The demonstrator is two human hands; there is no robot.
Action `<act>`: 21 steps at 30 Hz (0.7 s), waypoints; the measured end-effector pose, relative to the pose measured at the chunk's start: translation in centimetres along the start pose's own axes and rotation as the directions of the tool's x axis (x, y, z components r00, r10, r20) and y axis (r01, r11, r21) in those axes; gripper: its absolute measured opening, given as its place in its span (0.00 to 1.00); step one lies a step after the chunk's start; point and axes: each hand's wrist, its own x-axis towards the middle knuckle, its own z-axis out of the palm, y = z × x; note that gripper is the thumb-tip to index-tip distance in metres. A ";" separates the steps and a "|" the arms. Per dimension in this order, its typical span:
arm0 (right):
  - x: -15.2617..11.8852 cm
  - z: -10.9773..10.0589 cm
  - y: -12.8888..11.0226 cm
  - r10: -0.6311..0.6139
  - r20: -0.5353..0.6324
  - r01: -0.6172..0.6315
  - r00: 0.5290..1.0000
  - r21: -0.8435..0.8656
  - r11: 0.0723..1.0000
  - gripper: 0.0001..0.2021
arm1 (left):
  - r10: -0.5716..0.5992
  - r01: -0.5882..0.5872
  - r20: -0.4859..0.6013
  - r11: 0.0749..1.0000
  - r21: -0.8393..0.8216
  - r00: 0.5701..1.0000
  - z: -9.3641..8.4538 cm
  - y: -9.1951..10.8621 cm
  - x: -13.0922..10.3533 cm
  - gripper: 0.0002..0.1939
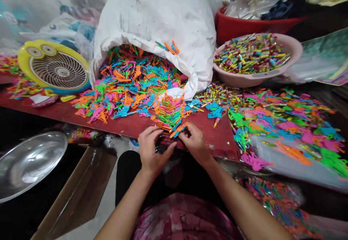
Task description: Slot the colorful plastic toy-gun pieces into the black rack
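Observation:
At the front edge of the red table (217, 135), my left hand (153, 149) has its fingers apart, thumb stretched toward the right, beside a stack of colourful plastic pieces (170, 113). My right hand (194, 140) pinches a small orange and blue plastic piece (179, 129) at the stack's near right end. The stacked pieces are orange, green, blue and pink. Behind them, a white sack (160, 12) lies open with a heap of similar pieces (130, 77) spilling from its mouth.
A yellow fan (57, 68) stands at the left, above a metal bowl (32, 164) and a cardboard box (78, 189). At the right are a pink basin (252, 75) of small tubes, a red basin (244, 26) and a plastic sheet (285, 164) with scattered pieces.

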 end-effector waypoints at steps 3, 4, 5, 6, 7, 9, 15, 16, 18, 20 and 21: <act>-0.3 0.3 0.1 0.021 0.008 -0.022 1.000 0.087 0.996 0.04 | 0.144 -0.155 0.079 0.976 0.154 0.986 0.6 0.6 0.9 0.11; -0.4 0.4 0.1 0.035 0.015 -0.037 0.999 0.118 0.992 0.04 | 0.151 -0.167 0.106 0.974 0.154 0.983 0.8 0.6 1.1 0.06; -0.4 0.5 0.2 0.052 0.022 -0.054 0.998 0.144 0.988 0.05 | 0.153 -0.171 0.132 0.976 0.138 0.979 0.9 0.5 1.3 0.04; -0.5 0.5 0.3 0.066 0.031 -0.070 0.997 0.166 0.984 0.05 | 0.149 -0.169 0.160 0.979 0.114 0.976 1.1 0.3 1.5 0.04; -0.7 0.6 0.4 0.076 0.039 -0.082 0.996 0.184 0.979 0.06 | 0.141 -0.160 0.183 0.983 0.091 0.973 1.1 0.0 1.5 0.05; -0.9 0.7 0.5 0.080 0.041 -0.087 0.996 0.208 0.974 0.07 | 0.108 -0.125 0.207 0.990 0.068 0.972 1.1 -0.5 1.5 0.06; -0.8 1.1 0.0 0.020 -0.002 -0.019 1.000 0.197 0.980 0.10 | 0.013 -0.005 0.232 0.999 -0.035 0.973 1.0 -1.4 1.4 0.08; -0.6 1.2 -0.2 0.019 -0.014 -0.016 1.000 0.202 0.979 0.09 | -0.002 0.015 0.234 0.998 -0.057 0.972 1.1 -1.5 1.3 0.08; -0.3 1.4 -0.5 0.025 -0.042 -0.016 0.999 0.202 0.979 0.07 | -0.031 0.057 0.239 0.993 -0.106 0.971 1.2 -1.6 1.1 0.08; -0.1 1.5 -0.8 0.022 -0.068 -0.009 0.997 0.174 0.985 0.07 | -0.063 0.104 0.239 0.981 -0.162 0.969 1.4 -1.7 0.8 0.08; -0.1 1.6 -0.9 0.014 -0.078 -0.001 0.997 0.155 0.988 0.06 | -0.077 0.124 0.238 0.974 -0.189 0.968 1.4 -1.8 0.6 0.08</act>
